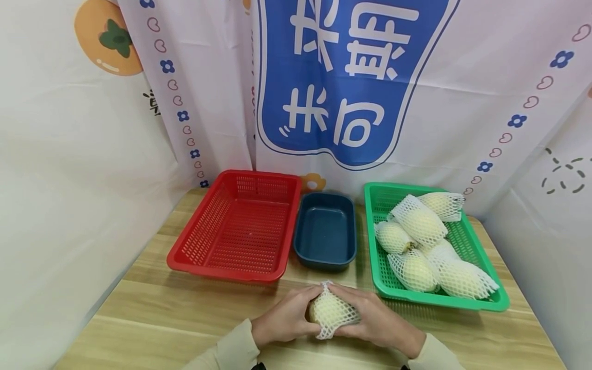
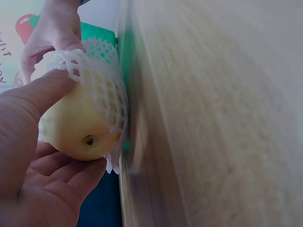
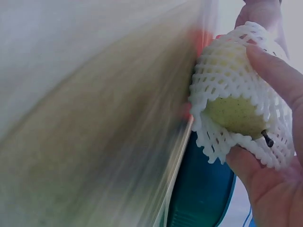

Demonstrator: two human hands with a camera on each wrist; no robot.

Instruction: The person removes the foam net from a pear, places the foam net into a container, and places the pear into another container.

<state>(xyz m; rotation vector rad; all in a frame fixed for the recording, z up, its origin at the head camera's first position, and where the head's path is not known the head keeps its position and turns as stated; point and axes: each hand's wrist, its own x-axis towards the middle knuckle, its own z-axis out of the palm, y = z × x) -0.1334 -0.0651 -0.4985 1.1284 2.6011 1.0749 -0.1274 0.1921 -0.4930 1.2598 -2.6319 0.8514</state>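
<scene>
Currently gripping a yellow pear, partly sleeved in white foam net, between left hand and right hand, holding it over the wooden table, in front of the blue tray.

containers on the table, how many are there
3: a red basket on the left, a blue tray in the middle and a green basket on the right, all beyond the held fruit. None seems hidden in the head view.
</scene>
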